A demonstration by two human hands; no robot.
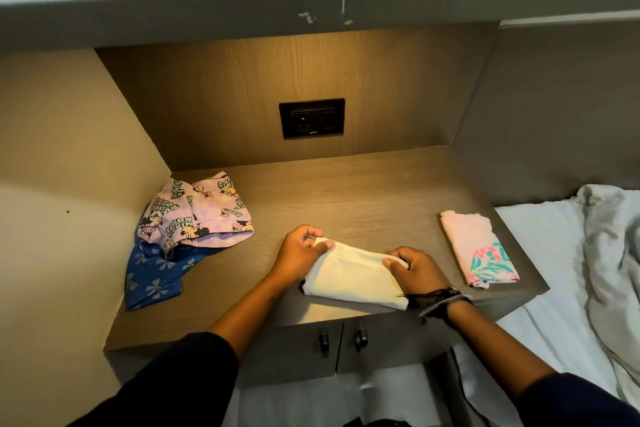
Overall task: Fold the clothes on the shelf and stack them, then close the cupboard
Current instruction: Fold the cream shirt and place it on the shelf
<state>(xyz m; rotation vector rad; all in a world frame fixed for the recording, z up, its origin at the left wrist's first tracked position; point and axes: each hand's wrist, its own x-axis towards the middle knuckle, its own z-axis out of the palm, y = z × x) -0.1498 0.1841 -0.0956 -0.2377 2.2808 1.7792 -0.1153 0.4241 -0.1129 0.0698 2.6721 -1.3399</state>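
Note:
A cream cloth (353, 276) lies partly folded near the front edge of the wooden shelf (363, 191). My left hand (299, 251) pinches its upper left corner, and my right hand (420, 269) grips its right end. At the left of the shelf lies a crumpled lilac cartoon-print garment (197, 215) on top of a blue garment with pale bows (156, 276). A folded pink garment with a teal and pink print (479, 250) lies flat at the right of the shelf. Below the shelf edge are two cupboard doors (346, 347) with dark knobs; both look shut.
A black wall socket (311, 118) sits in the back panel. A deep ledge (311, 0) overhangs the niche. A bed with white sheets and a rumpled grey blanket (609, 253) borders the shelf on the right. A wall closes the left side.

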